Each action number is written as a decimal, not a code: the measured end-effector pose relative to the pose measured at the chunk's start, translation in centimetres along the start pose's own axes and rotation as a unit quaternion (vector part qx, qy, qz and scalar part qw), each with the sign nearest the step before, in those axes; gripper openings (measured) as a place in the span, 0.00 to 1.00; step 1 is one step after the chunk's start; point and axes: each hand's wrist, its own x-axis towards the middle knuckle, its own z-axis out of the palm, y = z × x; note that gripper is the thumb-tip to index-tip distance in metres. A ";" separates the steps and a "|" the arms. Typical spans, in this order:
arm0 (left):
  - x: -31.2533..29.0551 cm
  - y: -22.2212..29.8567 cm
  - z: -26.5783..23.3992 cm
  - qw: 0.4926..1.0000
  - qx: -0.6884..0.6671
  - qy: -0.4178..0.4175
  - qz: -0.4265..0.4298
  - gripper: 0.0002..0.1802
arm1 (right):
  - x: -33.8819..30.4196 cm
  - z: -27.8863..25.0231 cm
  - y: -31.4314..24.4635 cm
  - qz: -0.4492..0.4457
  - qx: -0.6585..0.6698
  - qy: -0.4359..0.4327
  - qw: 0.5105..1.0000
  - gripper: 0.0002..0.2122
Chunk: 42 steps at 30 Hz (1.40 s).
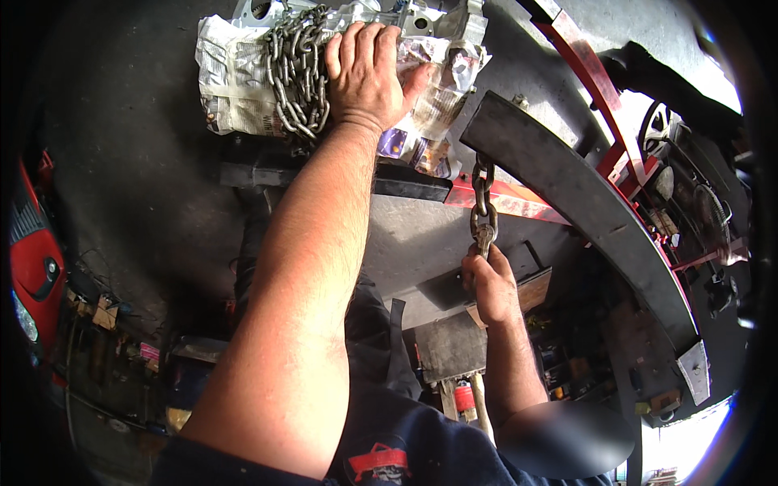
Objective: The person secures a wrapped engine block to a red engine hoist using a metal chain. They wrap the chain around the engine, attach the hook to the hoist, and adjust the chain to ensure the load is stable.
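Observation:
My left hand (369,81) lies palm down with its fingers stretched out on a bundle of printed newspaper (239,81), beside a heap of steel chain (296,81) draped over it. Behind the bundle shows a silvery cast-metal part (421,23); how far the paper covers it I cannot tell. To the right, my right hand (490,283) is closed round a metal hook (485,236) at the lower end of a short heavy chain (481,194). That chain hangs from the end of a black hoist boom (559,170). My fingers partly hide the hook.
Red steel legs (592,73) of the hoist frame stand at the right, and a black beam (324,172) runs below the bundle. A red car (36,267) is at the far left. A wooden-topped block (450,348) and clutter lie near my body.

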 end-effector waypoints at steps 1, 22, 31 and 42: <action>0.0 0.0 0.0 1.000 0.002 -0.003 0.000 0.33 | 0.0 0.1 -0.1 -0.003 0.008 -0.002 1.000 0.02; 0.0 -0.2 0.2 1.000 -0.011 0.008 0.001 0.34 | -1.9 0.6 -0.8 0.008 0.059 -0.021 0.998 0.04; 0.0 -0.1 0.0 1.000 -0.001 -0.013 -0.001 0.34 | -1.9 0.6 -0.6 0.015 0.042 -0.032 0.998 0.04; 0.2 0.2 -0.2 1.000 0.013 0.002 0.015 0.33 | -2.6 0.9 -0.2 0.021 0.045 -0.037 0.998 0.05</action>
